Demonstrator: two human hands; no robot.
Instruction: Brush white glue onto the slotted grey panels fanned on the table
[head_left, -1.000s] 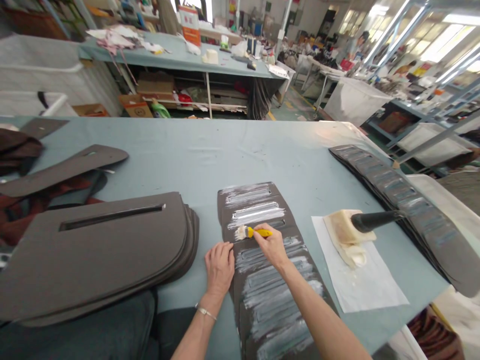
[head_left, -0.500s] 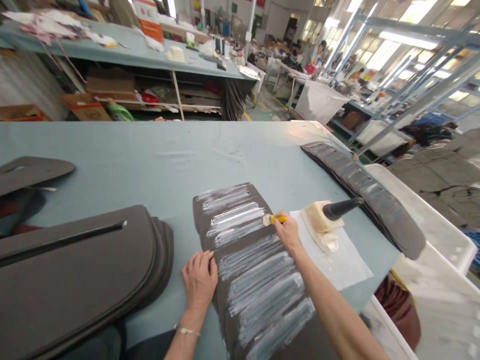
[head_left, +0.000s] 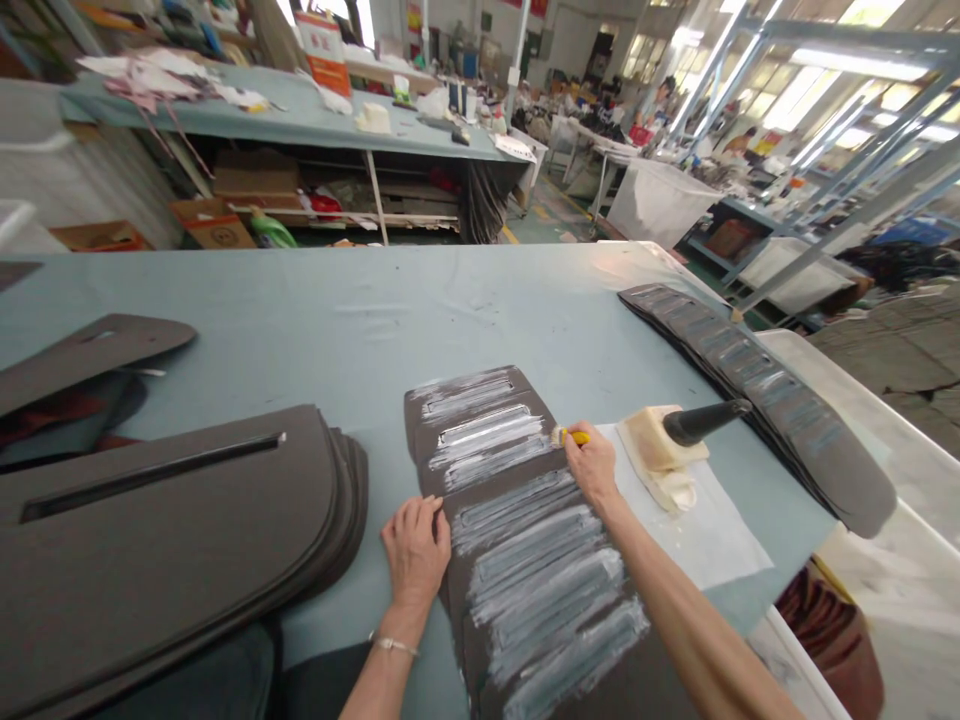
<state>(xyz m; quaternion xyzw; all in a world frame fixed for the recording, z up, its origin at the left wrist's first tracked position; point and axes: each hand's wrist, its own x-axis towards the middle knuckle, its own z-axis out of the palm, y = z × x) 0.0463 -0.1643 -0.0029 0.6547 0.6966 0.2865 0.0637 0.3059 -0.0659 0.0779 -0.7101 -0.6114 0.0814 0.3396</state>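
My right hand (head_left: 592,462) is closed around a small brush with a yellow handle (head_left: 577,438). Its pale bristles touch the right edge of a dark grey panel (head_left: 551,620), next to wet white streaks. Several slots run across this panel, with whitish coating brushed around them; more dark pieces show beneath it. At the panel's left edge rests my left hand (head_left: 415,545), fingers lightly bent and fingertips touching the edge. To the right of the brush, a cream-coloured container (head_left: 651,440) with a black cone-shaped part lies on a white sheet (head_left: 727,550), thick cream paste at its mouth.
A stack of dark slotted panels (head_left: 172,520) lies at the left, with another dark piece (head_left: 142,338) behind it. Coated panels (head_left: 765,390) are stacked along the right edge of the blue-green table (head_left: 337,320). Another table (head_left: 285,115) stands beyond.
The view has turned slightly left, so everything sits farther right. My right hand has drawn the brush a little to the right, toward the panel's edge. My left hand stays at the panel's left edge.
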